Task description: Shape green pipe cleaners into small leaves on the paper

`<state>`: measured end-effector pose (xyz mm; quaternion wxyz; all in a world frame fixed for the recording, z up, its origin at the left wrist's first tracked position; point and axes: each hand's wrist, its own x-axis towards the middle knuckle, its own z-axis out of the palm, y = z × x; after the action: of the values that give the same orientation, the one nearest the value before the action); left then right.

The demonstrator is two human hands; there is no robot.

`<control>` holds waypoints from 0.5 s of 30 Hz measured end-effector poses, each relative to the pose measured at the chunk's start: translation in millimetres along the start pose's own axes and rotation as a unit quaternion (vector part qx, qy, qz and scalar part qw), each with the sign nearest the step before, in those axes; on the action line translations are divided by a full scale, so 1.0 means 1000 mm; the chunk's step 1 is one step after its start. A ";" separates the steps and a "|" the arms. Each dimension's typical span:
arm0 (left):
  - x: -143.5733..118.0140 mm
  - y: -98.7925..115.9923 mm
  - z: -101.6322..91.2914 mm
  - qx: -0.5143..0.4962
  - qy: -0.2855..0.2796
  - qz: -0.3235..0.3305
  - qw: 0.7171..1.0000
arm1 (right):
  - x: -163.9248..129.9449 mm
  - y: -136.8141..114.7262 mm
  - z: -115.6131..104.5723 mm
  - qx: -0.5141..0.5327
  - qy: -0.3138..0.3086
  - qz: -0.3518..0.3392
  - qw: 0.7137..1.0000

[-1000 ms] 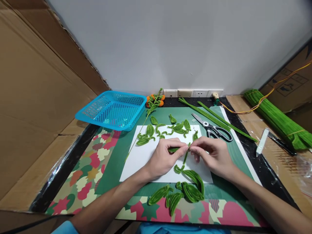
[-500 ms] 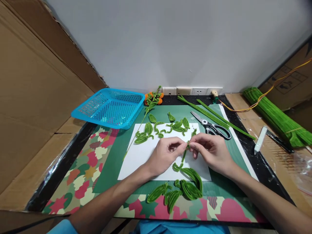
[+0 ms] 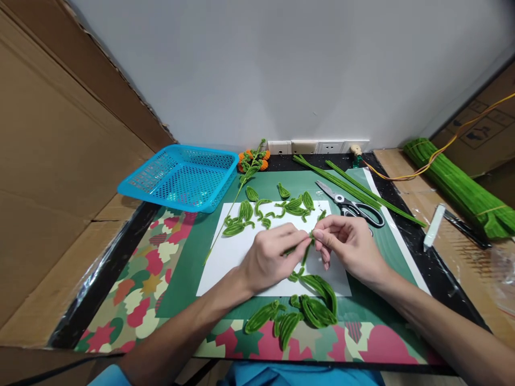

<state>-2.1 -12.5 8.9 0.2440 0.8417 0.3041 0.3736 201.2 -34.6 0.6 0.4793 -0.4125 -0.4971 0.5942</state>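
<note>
My left hand (image 3: pixel 271 256) and my right hand (image 3: pixel 349 244) meet above a white sheet of paper (image 3: pixel 229 262). Their fingertips pinch a small piece of green pipe cleaner (image 3: pixel 307 254), whose stem hangs down between them; the fingers hide most of its top. Fuzzy green leaves lie all around. A long curved leaf (image 3: pixel 322 289) rests just below my hands, with a looped leaf (image 3: pixel 316 313) and a striped leaf (image 3: pixel 288 328) nearer the front edge. Past my knuckles, more leaves (image 3: pixel 295 206) and short curled pieces are scattered along the paper's far side.
Scissors (image 3: pixel 350 206) lie half open beyond my right hand, beside long green pipe cleaners (image 3: pixel 341 187). A blue basket (image 3: pixel 181 201) stands at the back left, next to an orange flower stem (image 3: pixel 249 171). On the right are a white pen-like tool (image 3: pixel 434 228) and a pipe cleaner bundle (image 3: pixel 458 185).
My left hand has turned over slightly, its knuckles now raised and fingers straighter towards the piece. Lower fingers of my right hand have spread a little. The view has shifted slightly.
</note>
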 end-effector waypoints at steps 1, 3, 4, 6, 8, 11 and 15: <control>-0.001 -0.002 0.000 0.066 -0.006 0.077 0.995 | 0.001 0.001 0.000 0.014 -0.009 0.014 1.000; -0.003 -0.003 0.000 0.126 -0.020 0.152 0.980 | 0.001 0.001 -0.001 0.013 -0.017 0.022 1.000; -0.002 -0.002 0.000 0.121 -0.018 0.139 0.983 | 0.000 0.001 -0.002 -0.006 -0.014 0.013 1.000; 0.000 0.001 0.001 0.049 -0.004 0.030 0.998 | -0.002 -0.002 -0.005 -0.071 -0.001 -0.029 0.997; 0.004 0.005 0.002 -0.075 -0.040 -0.121 0.989 | -0.004 -0.005 -0.009 -0.159 0.007 -0.091 0.983; 0.007 0.007 0.003 -0.209 -0.108 -0.214 0.948 | -0.006 -0.008 -0.012 -0.245 0.001 -0.157 0.957; 0.006 0.004 -0.001 -0.065 -0.039 -0.073 0.994 | -0.003 -0.006 -0.009 -0.154 0.002 -0.090 0.984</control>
<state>1.5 -10.5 14.7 0.3364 0.8135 0.3302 0.3405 211.6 -35.8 4.9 0.4630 -0.4361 -0.6165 0.4640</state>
